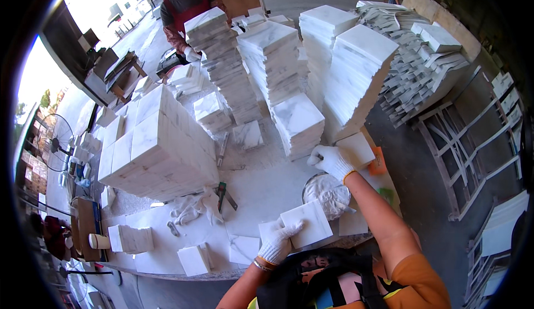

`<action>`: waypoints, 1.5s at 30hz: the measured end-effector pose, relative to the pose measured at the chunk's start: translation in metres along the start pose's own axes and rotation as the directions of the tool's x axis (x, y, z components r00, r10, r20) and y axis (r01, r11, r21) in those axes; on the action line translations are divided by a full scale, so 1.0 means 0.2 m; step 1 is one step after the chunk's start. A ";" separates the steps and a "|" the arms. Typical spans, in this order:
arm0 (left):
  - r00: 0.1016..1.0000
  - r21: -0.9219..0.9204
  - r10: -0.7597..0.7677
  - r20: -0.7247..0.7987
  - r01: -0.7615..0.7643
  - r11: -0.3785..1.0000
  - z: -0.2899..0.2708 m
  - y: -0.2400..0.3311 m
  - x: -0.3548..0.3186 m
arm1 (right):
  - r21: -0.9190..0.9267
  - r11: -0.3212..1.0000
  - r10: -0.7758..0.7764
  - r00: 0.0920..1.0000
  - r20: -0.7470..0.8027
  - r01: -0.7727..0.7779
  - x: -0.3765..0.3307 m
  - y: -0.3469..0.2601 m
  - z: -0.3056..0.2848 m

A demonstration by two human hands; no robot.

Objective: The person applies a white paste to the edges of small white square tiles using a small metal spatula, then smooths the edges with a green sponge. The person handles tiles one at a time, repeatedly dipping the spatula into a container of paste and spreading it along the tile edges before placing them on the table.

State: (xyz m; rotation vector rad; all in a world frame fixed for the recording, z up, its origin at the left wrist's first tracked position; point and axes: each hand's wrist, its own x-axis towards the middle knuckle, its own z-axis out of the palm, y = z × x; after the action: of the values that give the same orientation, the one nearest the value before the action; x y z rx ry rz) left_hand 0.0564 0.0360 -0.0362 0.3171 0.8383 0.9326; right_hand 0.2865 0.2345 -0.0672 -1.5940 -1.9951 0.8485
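Observation:
My left hand, in a white knit glove, grips a square white marble tile by its left edge near the table's front. Another pale tile lies partly hidden behind that hand. My right hand, gloved too, hovers just beyond a round bowl with crumpled white material in it. Its fingers are curled together; whatever they hold, if anything, is hidden. Left of it rises a short stack of marble tiles. Close on its right is a flat white tile beside an orange piece.
Tall, uneven tile stacks crowd the table's far side. A big tile block stands left, near a white cloth and a green-handled tool. Across the table is a person. Metal frames stand at right.

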 end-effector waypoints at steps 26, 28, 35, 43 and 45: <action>0.971 0.696 0.238 0.007 -0.176 0.696 0.23 0.19 0.03 | -0.209 0.969 0.119 0.990 -0.079 -0.133 -0.95 -0.13 -0.18; 0.951 0.855 0.302 0.060 -0.206 0.477 0.29 0.23 0.03 | -0.162 0.975 0.137 0.986 -0.092 -0.150 -0.94 -0.11 -0.15; 0.967 0.714 0.254 0.003 -0.180 0.676 0.24 0.18 0.03 | 0.137 0.970 0.230 0.943 -0.243 -0.201 -0.92 -0.09 -0.20; 0.998 0.310 0.053 -0.046 -0.037 0.950 0.18 0.13 -0.01 | 0.369 0.917 0.235 0.953 -0.190 -0.152 -0.88 -0.05 -0.14; 0.998 0.281 0.044 -0.050 -0.028 0.959 0.15 0.11 0.00 | 0.439 0.880 0.268 0.953 -0.145 -0.181 -0.88 -0.06 -0.14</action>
State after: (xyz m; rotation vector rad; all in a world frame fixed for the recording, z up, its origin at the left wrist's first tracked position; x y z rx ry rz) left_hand 0.0657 0.0521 -0.0029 0.5554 1.0210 0.8591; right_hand 0.3385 0.0680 -0.0335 -1.5948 -1.3833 1.0729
